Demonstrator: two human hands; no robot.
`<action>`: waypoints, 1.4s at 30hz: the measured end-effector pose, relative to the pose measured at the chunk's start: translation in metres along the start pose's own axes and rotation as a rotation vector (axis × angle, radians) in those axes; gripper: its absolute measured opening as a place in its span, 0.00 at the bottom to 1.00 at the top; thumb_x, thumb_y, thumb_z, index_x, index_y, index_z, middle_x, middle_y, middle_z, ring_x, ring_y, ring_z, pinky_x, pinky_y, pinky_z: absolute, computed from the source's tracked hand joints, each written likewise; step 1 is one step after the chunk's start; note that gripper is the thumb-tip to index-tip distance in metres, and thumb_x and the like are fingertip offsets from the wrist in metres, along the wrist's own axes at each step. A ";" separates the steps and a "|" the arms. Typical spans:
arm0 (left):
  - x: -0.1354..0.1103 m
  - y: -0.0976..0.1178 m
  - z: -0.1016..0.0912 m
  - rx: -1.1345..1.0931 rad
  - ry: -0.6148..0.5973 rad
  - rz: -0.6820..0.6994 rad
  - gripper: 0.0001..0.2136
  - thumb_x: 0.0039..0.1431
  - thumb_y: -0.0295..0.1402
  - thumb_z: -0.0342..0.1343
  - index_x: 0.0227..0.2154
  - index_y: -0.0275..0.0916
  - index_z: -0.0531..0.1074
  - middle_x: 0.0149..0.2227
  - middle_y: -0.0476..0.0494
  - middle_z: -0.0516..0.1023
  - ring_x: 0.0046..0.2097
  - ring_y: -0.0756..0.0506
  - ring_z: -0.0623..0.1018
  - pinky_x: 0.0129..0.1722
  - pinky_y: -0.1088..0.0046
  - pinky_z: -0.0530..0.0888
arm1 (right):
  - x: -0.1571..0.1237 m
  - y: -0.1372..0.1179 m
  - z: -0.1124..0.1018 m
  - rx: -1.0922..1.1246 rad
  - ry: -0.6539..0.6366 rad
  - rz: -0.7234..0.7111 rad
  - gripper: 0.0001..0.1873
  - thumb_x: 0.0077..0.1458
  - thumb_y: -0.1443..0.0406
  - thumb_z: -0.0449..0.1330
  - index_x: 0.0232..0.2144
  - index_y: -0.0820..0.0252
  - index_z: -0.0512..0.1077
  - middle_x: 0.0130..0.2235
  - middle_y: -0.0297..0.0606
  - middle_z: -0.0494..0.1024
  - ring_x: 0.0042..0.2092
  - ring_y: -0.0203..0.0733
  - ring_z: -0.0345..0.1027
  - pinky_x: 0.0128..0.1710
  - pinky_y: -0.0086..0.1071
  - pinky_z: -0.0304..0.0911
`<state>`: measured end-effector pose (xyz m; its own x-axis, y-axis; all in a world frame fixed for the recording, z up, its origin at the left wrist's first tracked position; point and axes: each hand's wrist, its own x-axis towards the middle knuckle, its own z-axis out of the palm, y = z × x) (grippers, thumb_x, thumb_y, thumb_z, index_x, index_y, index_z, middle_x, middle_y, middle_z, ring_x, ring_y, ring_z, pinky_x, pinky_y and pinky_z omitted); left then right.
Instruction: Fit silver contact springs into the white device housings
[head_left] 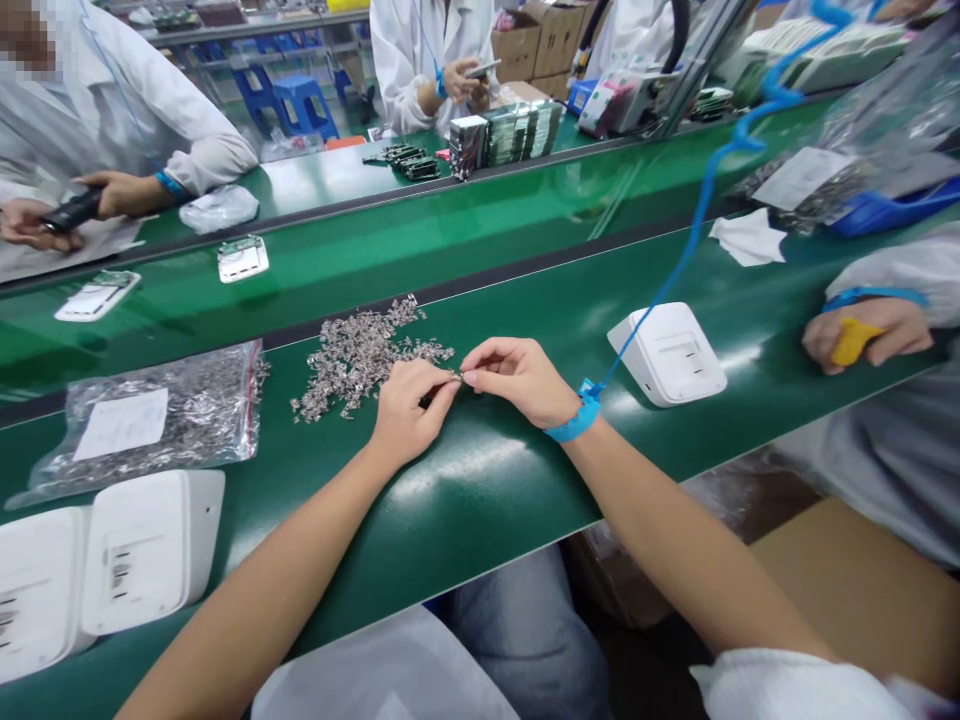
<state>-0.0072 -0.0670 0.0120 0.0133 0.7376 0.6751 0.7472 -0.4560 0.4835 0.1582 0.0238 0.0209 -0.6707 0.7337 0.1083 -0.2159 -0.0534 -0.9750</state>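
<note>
My left hand (411, 408) and my right hand (525, 382) meet fingertip to fingertip over the green worktop. Both are closed in a pinch on one small metal piece (459, 376), mostly hidden by the fingers. Just beyond my left hand lies a loose pile of small silvery metal parts (345, 360). A blue wrist strap (576, 418) circles my right wrist, its coiled blue cord (697, 225) running up to the upper right. To the right of my right hand rests a white plastic housing (675, 355) with slots in its face.
At left lie a clear bag of metal parts (187, 400) and two white housings (142, 550). Behind the worktop runs a green conveyor (480, 235) carrying white covers with circuit boards (244, 260). A co-worker's hand (870, 330) with something yellow is at right; other people work opposite.
</note>
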 end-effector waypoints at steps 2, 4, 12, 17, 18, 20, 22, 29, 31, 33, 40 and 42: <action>0.000 0.000 0.000 0.011 0.014 0.004 0.06 0.65 0.30 0.56 0.30 0.39 0.73 0.27 0.51 0.75 0.31 0.51 0.73 0.37 0.70 0.65 | 0.000 0.000 0.000 -0.011 -0.011 0.006 0.14 0.43 0.60 0.74 0.31 0.61 0.77 0.29 0.33 0.77 0.30 0.34 0.68 0.31 0.30 0.67; 0.000 0.000 0.001 0.018 0.022 0.003 0.06 0.64 0.30 0.56 0.30 0.39 0.73 0.26 0.51 0.74 0.30 0.51 0.73 0.36 0.70 0.65 | -0.001 0.000 -0.001 -0.024 -0.015 0.004 0.14 0.44 0.60 0.74 0.31 0.60 0.77 0.29 0.34 0.76 0.30 0.34 0.68 0.31 0.30 0.67; 0.000 0.000 0.000 -0.001 -0.020 -0.021 0.07 0.66 0.32 0.54 0.32 0.39 0.74 0.28 0.50 0.76 0.31 0.51 0.74 0.37 0.70 0.67 | -0.001 0.001 -0.001 -0.024 -0.029 -0.021 0.14 0.47 0.59 0.73 0.31 0.61 0.75 0.31 0.34 0.75 0.32 0.34 0.68 0.34 0.30 0.67; -0.001 -0.001 0.001 0.062 0.033 0.005 0.06 0.64 0.30 0.56 0.30 0.39 0.73 0.25 0.52 0.74 0.29 0.51 0.72 0.36 0.70 0.66 | -0.001 0.005 0.001 0.058 -0.013 0.013 0.19 0.43 0.60 0.75 0.33 0.60 0.71 0.31 0.32 0.75 0.31 0.32 0.67 0.30 0.27 0.65; -0.001 -0.002 0.002 0.069 0.037 0.009 0.06 0.64 0.30 0.57 0.29 0.39 0.73 0.25 0.52 0.74 0.29 0.51 0.72 0.36 0.70 0.66 | -0.001 0.006 0.001 0.055 -0.017 0.016 0.19 0.44 0.60 0.75 0.33 0.60 0.71 0.31 0.32 0.74 0.30 0.32 0.66 0.30 0.27 0.65; -0.002 -0.002 0.002 0.064 0.035 -0.004 0.06 0.63 0.30 0.57 0.29 0.39 0.73 0.25 0.52 0.74 0.29 0.51 0.72 0.36 0.71 0.67 | 0.000 0.006 0.001 0.031 -0.021 0.012 0.18 0.45 0.60 0.74 0.33 0.60 0.72 0.30 0.31 0.74 0.30 0.32 0.66 0.30 0.28 0.66; -0.001 -0.003 0.002 0.039 0.022 -0.034 0.06 0.64 0.31 0.57 0.29 0.39 0.73 0.26 0.51 0.74 0.29 0.51 0.73 0.35 0.71 0.67 | 0.000 0.006 0.001 -0.001 -0.017 -0.002 0.17 0.46 0.59 0.73 0.34 0.60 0.73 0.31 0.32 0.74 0.31 0.33 0.67 0.32 0.29 0.67; -0.001 -0.001 0.001 0.006 0.004 -0.049 0.07 0.64 0.31 0.56 0.30 0.39 0.73 0.27 0.51 0.75 0.30 0.51 0.73 0.36 0.71 0.67 | -0.001 0.005 0.001 -0.069 0.007 -0.058 0.16 0.48 0.57 0.72 0.34 0.60 0.76 0.35 0.36 0.78 0.36 0.36 0.71 0.41 0.34 0.70; -0.001 -0.002 0.001 0.016 0.013 -0.050 0.06 0.64 0.31 0.56 0.30 0.39 0.73 0.26 0.51 0.74 0.29 0.51 0.73 0.35 0.71 0.67 | -0.001 0.005 0.001 -0.068 -0.007 -0.048 0.16 0.48 0.57 0.72 0.34 0.60 0.76 0.35 0.36 0.78 0.36 0.37 0.71 0.41 0.34 0.70; -0.001 -0.003 0.002 0.030 0.018 -0.061 0.06 0.63 0.31 0.56 0.29 0.39 0.73 0.25 0.52 0.74 0.29 0.51 0.72 0.35 0.71 0.67 | 0.001 0.007 0.000 -0.068 -0.023 -0.039 0.16 0.48 0.56 0.72 0.34 0.60 0.76 0.35 0.36 0.78 0.37 0.37 0.72 0.42 0.34 0.70; 0.003 -0.002 -0.002 0.119 0.015 0.030 0.06 0.62 0.31 0.57 0.30 0.40 0.74 0.28 0.50 0.78 0.31 0.49 0.75 0.36 0.71 0.69 | 0.004 0.006 -0.001 -0.087 -0.045 -0.061 0.16 0.48 0.56 0.71 0.33 0.62 0.77 0.34 0.36 0.79 0.36 0.37 0.71 0.41 0.33 0.68; 0.004 -0.007 -0.001 0.159 0.025 0.065 0.05 0.62 0.33 0.58 0.31 0.42 0.74 0.29 0.50 0.78 0.31 0.48 0.75 0.34 0.71 0.68 | 0.010 0.008 -0.003 -0.059 -0.070 -0.048 0.17 0.46 0.56 0.72 0.32 0.62 0.76 0.33 0.35 0.78 0.35 0.36 0.70 0.41 0.32 0.67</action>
<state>-0.0136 -0.0611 0.0122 0.0500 0.6954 0.7169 0.8411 -0.4164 0.3452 0.1522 0.0326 0.0134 -0.7088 0.6855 0.1664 -0.2081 0.0222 -0.9778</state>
